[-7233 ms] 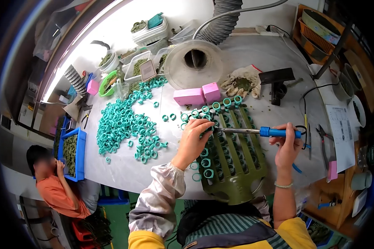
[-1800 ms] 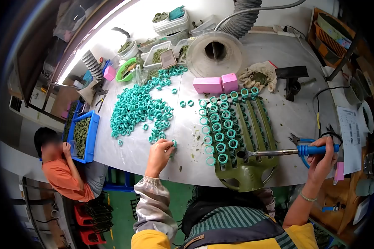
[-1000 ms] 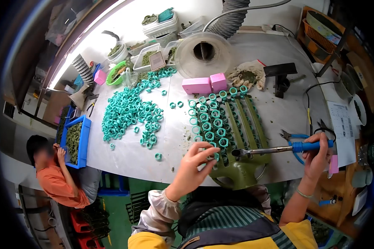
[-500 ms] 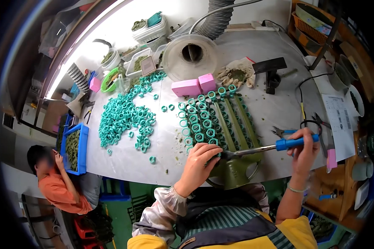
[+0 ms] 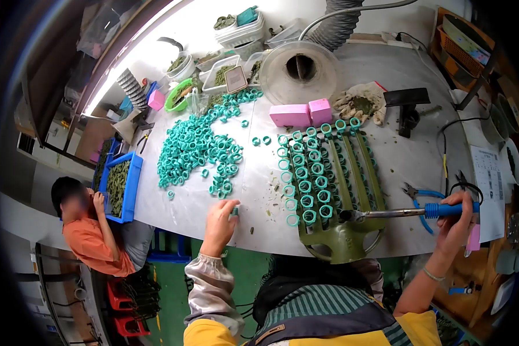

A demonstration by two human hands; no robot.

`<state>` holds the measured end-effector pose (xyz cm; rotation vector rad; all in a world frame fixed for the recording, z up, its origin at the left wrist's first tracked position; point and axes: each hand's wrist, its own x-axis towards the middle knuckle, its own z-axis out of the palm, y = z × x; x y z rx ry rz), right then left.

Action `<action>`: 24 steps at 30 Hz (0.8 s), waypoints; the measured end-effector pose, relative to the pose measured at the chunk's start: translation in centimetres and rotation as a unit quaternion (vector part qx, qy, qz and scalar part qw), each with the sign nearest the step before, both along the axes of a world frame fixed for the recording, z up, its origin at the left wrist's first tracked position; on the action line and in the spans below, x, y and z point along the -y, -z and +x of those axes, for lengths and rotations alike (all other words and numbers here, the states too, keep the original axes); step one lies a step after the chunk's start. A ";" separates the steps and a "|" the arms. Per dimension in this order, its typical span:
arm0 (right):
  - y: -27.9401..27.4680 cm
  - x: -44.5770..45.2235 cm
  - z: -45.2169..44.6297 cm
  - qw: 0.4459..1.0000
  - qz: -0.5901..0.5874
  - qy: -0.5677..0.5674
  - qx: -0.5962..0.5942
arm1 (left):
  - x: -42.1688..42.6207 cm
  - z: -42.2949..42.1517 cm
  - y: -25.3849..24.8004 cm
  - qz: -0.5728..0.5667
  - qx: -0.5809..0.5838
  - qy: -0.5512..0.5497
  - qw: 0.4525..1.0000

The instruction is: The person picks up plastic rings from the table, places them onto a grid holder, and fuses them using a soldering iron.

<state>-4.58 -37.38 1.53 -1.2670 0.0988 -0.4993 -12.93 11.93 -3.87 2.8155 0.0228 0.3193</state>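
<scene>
The left grip is pinching a small teal ring, mostly hidden from view, while the right grip is clasping a blue-handled tool with a slim metal shaft. That shaft is pointing towards nine o'clock, its dark tip lying over the near end of an olive-green, slotted, barred frame; whether the two are touching cannot be told. Taking the frame as the dial's centre, with twelve at the far side of the smooth grey bench, the left grip is sitting at about eight o'clock and the right grip between three and four. Rows of teal rings are lining the frame's bars on the nine o'clock side. Between nine and ten, a broad heap of loose teal rings is covering part of the bench. Two pink rectangular blocks are resting at eleven, a soiled white fabric glove is lying between twelve and one, and blue-handled metal pliers are lying at three.
</scene>
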 end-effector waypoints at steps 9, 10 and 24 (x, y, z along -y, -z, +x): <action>-0.1 -0.1 1.2 0.999 0.019 0.028 -0.013 | -1.3 1.8 2.1 -0.590 -0.047 -0.145 0.793; -0.2 -0.3 1.4 0.999 0.018 0.029 -0.012 | -0.4 2.6 1.3 -0.593 -0.047 -0.152 0.789; 2.1 -4.5 7.1 0.999 0.015 0.031 0.005 | 14.6 18.1 -2.9 -0.169 0.072 0.217 0.959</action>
